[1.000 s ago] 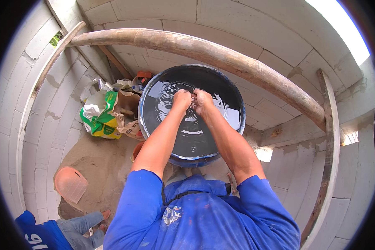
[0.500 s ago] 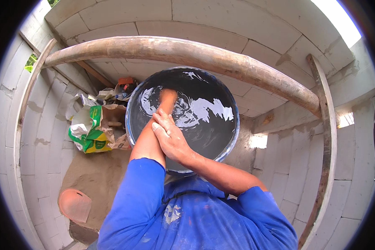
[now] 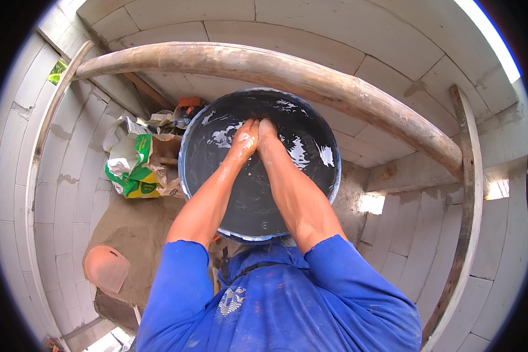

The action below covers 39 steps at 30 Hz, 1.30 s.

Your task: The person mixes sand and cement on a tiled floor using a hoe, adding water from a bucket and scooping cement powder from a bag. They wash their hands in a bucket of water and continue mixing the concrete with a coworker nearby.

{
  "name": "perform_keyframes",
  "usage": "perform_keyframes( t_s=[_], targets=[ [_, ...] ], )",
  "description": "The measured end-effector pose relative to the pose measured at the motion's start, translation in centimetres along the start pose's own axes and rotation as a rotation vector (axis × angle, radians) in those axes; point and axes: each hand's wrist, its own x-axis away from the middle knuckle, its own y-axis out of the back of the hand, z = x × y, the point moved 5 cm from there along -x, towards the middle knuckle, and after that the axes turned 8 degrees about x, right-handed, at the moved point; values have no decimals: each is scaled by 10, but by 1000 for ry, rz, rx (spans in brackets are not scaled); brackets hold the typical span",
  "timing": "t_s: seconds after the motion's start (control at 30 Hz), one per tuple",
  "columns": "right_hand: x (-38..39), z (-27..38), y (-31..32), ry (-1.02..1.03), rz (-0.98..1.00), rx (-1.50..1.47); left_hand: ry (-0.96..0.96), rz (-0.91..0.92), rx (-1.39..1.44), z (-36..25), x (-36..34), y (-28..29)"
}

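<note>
A round dark drum with a blue-white rim (image 3: pixel 336 186) stands in front of me, holding dark, rippling water (image 3: pixel 246 202). Both my arms reach into it from below. My left hand (image 3: pixel 246 137), wet and shiny, is pressed side by side against my right hand (image 3: pixel 266 130) at the water, near the far half of the drum. The two hands touch along their inner edges. Their fingers are mostly hidden, bent down and away from view, and no object shows in them.
A thick wooden pole (image 3: pixel 258 63) crosses beyond the drum, joined to upright planks (image 3: pixel 468 158). Left of the drum lie torn green-yellow sacks (image 3: pixel 139 170). Nearer, an orange plastic scoop-like piece (image 3: pixel 107 268) rests on a sand heap (image 3: pixel 144 229). Pale block walls (image 3: pixel 311 38) surround everything.
My right hand has left my left forearm and moved forward to meet the left hand at the water. The left hand has come slightly back toward the drum's middle.
</note>
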Motion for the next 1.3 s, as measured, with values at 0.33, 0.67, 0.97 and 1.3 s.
perform_keyframes(
  t_s=[0.33, 0.67, 0.97, 1.3],
  targets=[
    [-18, 4, 15, 34, 17, 94, -443, 384, -89, -85, 126, -23],
    [-11, 22, 11, 103, 103, 203, -531, 283, -339, -76, 79, -24],
    [102, 39, -6, 453, 286, 427, 323, -113, 299, -4, -21, 1],
    [300, 34, 28, 1059, 576, 845, -187, 221, -1205, -43, -7, -18]
  ],
)
